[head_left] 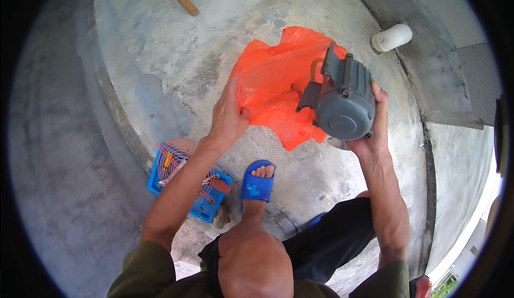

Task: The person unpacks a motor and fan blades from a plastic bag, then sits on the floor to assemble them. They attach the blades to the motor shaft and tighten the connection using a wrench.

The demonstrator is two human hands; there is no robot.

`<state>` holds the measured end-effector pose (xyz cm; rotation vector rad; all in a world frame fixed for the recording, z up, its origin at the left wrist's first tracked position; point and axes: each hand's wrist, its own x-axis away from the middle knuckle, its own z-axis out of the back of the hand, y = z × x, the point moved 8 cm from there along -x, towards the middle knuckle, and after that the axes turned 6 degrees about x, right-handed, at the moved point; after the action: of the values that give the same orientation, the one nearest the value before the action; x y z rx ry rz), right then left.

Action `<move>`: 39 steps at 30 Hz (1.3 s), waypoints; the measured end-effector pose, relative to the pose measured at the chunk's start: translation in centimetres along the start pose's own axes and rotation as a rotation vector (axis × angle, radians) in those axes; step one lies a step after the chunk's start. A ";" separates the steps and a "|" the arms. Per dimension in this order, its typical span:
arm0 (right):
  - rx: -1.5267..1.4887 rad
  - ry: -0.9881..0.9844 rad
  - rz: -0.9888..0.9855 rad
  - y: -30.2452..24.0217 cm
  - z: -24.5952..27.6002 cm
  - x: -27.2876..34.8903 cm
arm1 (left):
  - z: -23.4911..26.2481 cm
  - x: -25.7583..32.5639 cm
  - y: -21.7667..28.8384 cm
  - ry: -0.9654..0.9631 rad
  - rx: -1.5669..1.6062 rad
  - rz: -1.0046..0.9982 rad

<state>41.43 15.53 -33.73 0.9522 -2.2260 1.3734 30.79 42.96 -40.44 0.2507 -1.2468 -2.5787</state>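
Bare floor [300, 185], rough concrete. Right hand [375, 129] gripping a grey motor [345, 110], fingers wrapped round its right side and underside; round end turned toward the wearer, body tilted. Motor lies in view over the right part of a red plastic bag [262, 86] (contact between the two not clear). Left hand [229, 117] touches the bag's left edge, thumb toward the plastic; fingertips half hidden, so cannot tell whether it pinches.

Blue tray [201, 211] on the floor, below the left forearm. Orange wire rings [179, 151] lie across it, jutting past its upper edge; a yellow tool [168, 160] near its upper left corner. Blue sandal [258, 188] on one foot, right of the tray. White pipe [392, 38] by the floor's upper right edge.
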 end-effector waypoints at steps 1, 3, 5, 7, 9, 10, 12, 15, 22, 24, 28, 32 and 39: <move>-0.008 -0.021 -0.011 0.2 0.4 0.5 | 0.8 -1.1 0.3 0.046 0.024 -0.041; 0.102 0.001 -0.007 0.1 2.3 1.6 | 2.1 -3.5 0.8 0.050 0.103 0.013; 0.215 -0.006 0.000 0.4 3.8 3.0 | 3.8 -5.2 1.5 0.069 0.112 0.042; 0.222 0.034 -0.123 0.9 3.5 6.5 | 5.3 -6.3 1.7 0.092 0.060 0.042; 0.128 -0.106 -0.174 1.3 4.6 8.0 | 6.3 -7.0 2.6 0.081 -0.001 0.030; 0.138 -0.157 -0.165 0.5 4.3 9.1 | 6.2 -7.5 3.0 0.075 -0.009 0.020; 0.013 -0.282 -0.118 0.0 3.3 10.7 | 6.8 -8.0 3.9 0.041 -0.044 0.019; -0.074 -0.290 -0.077 -0.2 2.3 11.5 | 7.7 -8.3 3.9 0.043 -0.016 0.049; 0.375 -0.089 -0.013 -2.6 1.6 13.8 | 9.6 -12.2 0.8 0.169 0.043 0.055; 0.474 0.010 0.100 -4.1 2.7 14.2 | 12.3 -11.9 -0.1 0.224 -0.066 0.064; 0.435 0.214 0.383 -7.3 8.2 15.0 | 17.8 -10.2 -2.7 0.315 -0.324 -0.044; 0.288 0.381 0.578 -9.3 15.3 14.7 | 22.4 -7.8 -4.3 0.289 -0.623 -0.010; -0.009 0.263 0.609 -9.4 19.6 10.0 | 28.6 -6.0 -7.8 0.237 -0.855 -0.018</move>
<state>41.84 -8.23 -30.67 0.0577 -2.3985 1.6081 27.60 70.71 -28.73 0.3609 -0.0131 -2.7203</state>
